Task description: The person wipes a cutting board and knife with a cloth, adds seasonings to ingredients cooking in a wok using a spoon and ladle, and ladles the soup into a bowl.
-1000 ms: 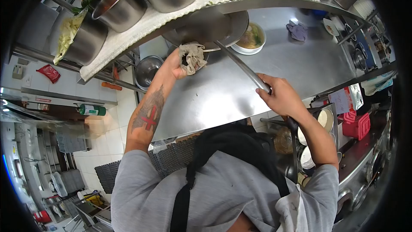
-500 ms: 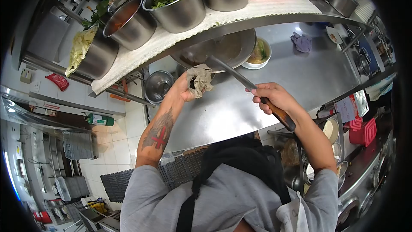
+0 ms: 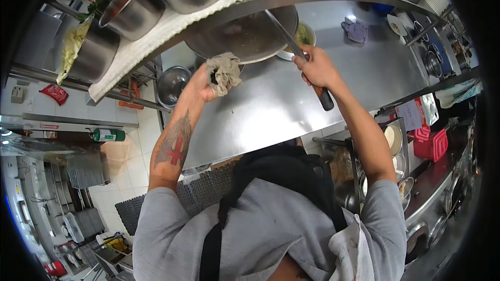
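My left hand (image 3: 199,84) grips a crumpled grey-beige cloth (image 3: 226,73) at the near left rim of a large wok (image 3: 250,47). Any wok handle beneath the cloth is hidden. In the wok are brownish liquid and a blurred lump. My right hand (image 3: 319,66) is closed around the long shaft of a metal cooking utensil with a dark wooden handle end (image 3: 325,99). Its shaft (image 3: 281,30) slants into the wok, and the shelf covers its head, so ladle or spatula cannot be told. Right of the wok stands a white bowl (image 3: 311,35) of food with greens, partly hidden.
Overhead, a shelf edge (image 3: 234,6) crosses in front, bearing several metal containers (image 3: 133,13) on a white cloth. A steel bowl (image 3: 172,86) sits left of the steel table (image 3: 291,104). A purple cloth (image 3: 355,30) lies at right, near a plate (image 3: 397,25).
My right hand has pushed forward with the utensil, bringing its handle nearer the wok. My left hand keeps its hold on the cloth. The camera view has shifted.
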The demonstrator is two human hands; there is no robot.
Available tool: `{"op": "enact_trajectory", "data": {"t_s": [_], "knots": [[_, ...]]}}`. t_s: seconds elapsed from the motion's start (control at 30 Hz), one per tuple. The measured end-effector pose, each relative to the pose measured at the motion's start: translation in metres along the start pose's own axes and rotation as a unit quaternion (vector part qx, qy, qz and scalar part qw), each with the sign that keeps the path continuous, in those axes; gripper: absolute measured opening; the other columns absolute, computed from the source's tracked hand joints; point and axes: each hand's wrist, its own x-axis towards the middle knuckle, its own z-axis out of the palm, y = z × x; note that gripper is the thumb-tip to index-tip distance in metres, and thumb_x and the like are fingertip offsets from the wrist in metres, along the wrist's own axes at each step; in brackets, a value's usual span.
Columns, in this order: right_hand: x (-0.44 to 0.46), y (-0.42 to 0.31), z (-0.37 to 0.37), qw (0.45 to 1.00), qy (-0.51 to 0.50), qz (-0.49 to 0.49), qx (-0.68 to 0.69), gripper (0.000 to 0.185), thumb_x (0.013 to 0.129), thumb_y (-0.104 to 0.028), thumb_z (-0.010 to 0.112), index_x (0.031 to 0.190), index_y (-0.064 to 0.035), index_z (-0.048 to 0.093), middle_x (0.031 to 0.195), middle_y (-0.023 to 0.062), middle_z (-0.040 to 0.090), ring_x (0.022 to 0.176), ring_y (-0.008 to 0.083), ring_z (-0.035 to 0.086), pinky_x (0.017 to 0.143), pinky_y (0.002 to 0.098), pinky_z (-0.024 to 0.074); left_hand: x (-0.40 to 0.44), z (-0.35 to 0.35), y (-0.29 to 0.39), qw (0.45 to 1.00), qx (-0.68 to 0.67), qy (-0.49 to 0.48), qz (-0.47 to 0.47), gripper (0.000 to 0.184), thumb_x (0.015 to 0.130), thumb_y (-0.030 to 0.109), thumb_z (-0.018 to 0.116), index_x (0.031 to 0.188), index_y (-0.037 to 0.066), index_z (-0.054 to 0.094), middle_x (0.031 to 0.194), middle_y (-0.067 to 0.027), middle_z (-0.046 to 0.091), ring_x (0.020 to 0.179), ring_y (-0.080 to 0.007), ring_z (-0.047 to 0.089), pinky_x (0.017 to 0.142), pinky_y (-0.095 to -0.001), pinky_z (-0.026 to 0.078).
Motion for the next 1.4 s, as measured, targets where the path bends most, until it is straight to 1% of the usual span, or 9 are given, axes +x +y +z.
{"op": "enact_trajectory", "data": {"t_s": [0.1, 0.3, 0.53, 0.6, 0.7, 1.13, 1.2, 1.33, 1.4], "knots": [[0.0, 0.023, 0.014, 0.934, 0.17, -0.177, -0.26, 0.043, 0.089, -0.009, 0.057, 0.129, 0.0058, 0.056, 0.07, 0.0231, 0.066, 0.065, 0.0394, 0.067, 0.065, 0.0492, 0.0543, 0.003, -0.001, 0.002, 1.0, 0.016, 0.014, -0.001, 0.023, 0.099, 0.019, 0.053, 0.103, -0.002, 0.063, 0.09, -0.0123, 0.069, 0.071, -0.0216, 0.071, 0.058, -0.0338, 0.064], [-0.018, 0.027, -0.004, 0.91, 0.191, -0.174, -0.325, 0.045, 0.087, -0.008, 0.059, 0.129, 0.007, 0.056, 0.079, 0.0284, 0.067, 0.077, 0.0444, 0.067, 0.072, 0.0521, 0.0535, 0.003, -0.005, 0.004, 1.0, 0.002, -0.003, 0.004, 0.024, 0.1, 0.021, 0.052, 0.105, 0.0, 0.063, 0.094, -0.0124, 0.07, 0.076, -0.0224, 0.072, 0.064, -0.0366, 0.065], [-0.029, 0.014, -0.024, 0.939, 0.134, -0.163, -0.272, 0.042, 0.087, -0.01, 0.059, 0.127, 0.0049, 0.06, 0.076, 0.0264, 0.066, 0.075, 0.0422, 0.067, 0.072, 0.0494, 0.0529, 0.006, -0.006, 0.003, 1.0, -0.015, -0.003, 0.013, 0.022, 0.1, 0.02, 0.053, 0.104, 0.001, 0.063, 0.093, -0.0116, 0.069, 0.076, -0.0222, 0.071, 0.063, -0.0374, 0.064], [-0.044, -0.013, -0.033, 0.992, 0.012, 0.082, -0.092, 0.043, 0.087, -0.014, 0.061, 0.126, 0.0046, 0.06, 0.07, 0.0235, 0.063, 0.07, 0.0388, 0.067, 0.071, 0.0455, 0.0519, 0.004, -0.005, 0.004, 1.0, -0.018, -0.007, 0.008, 0.022, 0.1, 0.02, 0.053, 0.104, 0.001, 0.063, 0.092, -0.0113, 0.069, 0.075, -0.022, 0.071, 0.063, -0.037, 0.064], [-0.043, 0.005, -0.025, 0.979, 0.107, -0.048, -0.166, 0.045, 0.088, -0.017, 0.062, 0.126, 0.0059, 0.06, 0.065, 0.0207, 0.06, 0.064, 0.0359, 0.065, 0.069, 0.0435, 0.0506, 0.002, -0.006, 0.003, 1.0, -0.016, -0.005, 0.004, 0.021, 0.1, 0.019, 0.052, 0.103, 0.001, 0.062, 0.092, -0.0112, 0.069, 0.075, -0.0218, 0.071, 0.061, -0.0364, 0.064], [-0.076, -0.028, -0.027, 0.969, 0.037, -0.032, -0.243, 0.041, 0.088, -0.014, 0.062, 0.124, 0.0066, 0.061, 0.069, 0.0255, 0.063, 0.069, 0.0404, 0.066, 0.071, 0.0466, 0.0504, -0.001, -0.01, 0.002, 0.999, -0.022, -0.034, 0.0, 0.022, 0.1, 0.02, 0.053, 0.105, 0.0, 0.062, 0.093, -0.0123, 0.069, 0.077, -0.0226, 0.071, 0.067, -0.0392, 0.065], [-0.073, -0.041, -0.023, 0.985, -0.039, 0.118, -0.12, 0.043, 0.089, -0.014, 0.061, 0.127, 0.0059, 0.059, 0.068, 0.0255, 0.063, 0.07, 0.0421, 0.066, 0.072, 0.0475, 0.0509, 0.001, -0.009, 0.002, 1.0, -0.013, -0.026, 0.0, 0.022, 0.1, 0.02, 0.053, 0.105, 0.0, 0.062, 0.094, -0.0125, 0.069, 0.078, -0.0225, 0.071, 0.068, -0.0397, 0.065], [-0.06, -0.018, -0.01, 0.986, -0.07, 0.122, -0.094, 0.047, 0.089, -0.015, 0.061, 0.131, 0.0047, 0.056, 0.07, 0.0248, 0.064, 0.07, 0.0408, 0.065, 0.073, 0.0457, 0.0517, -0.002, -0.002, 0.003, 1.0, -0.003, 0.015, 0.002, 0.024, 0.1, 0.021, 0.053, 0.107, 0.0, 0.062, 0.096, -0.0129, 0.069, 0.079, -0.0224, 0.071, 0.067, -0.0392, 0.065], [-0.058, -0.005, -0.009, 0.969, -0.009, -0.114, -0.219, 0.048, 0.088, -0.014, 0.062, 0.132, 0.0038, 0.056, 0.076, 0.0253, 0.065, 0.074, 0.04, 0.066, 0.075, 0.046, 0.0512, 0.002, -0.009, 0.004, 1.0, -0.008, 0.004, -0.009, 0.024, 0.1, 0.021, 0.053, 0.108, 0.001, 0.063, 0.096, -0.0131, 0.069, 0.079, -0.0225, 0.071, 0.066, -0.0387, 0.064]]}}
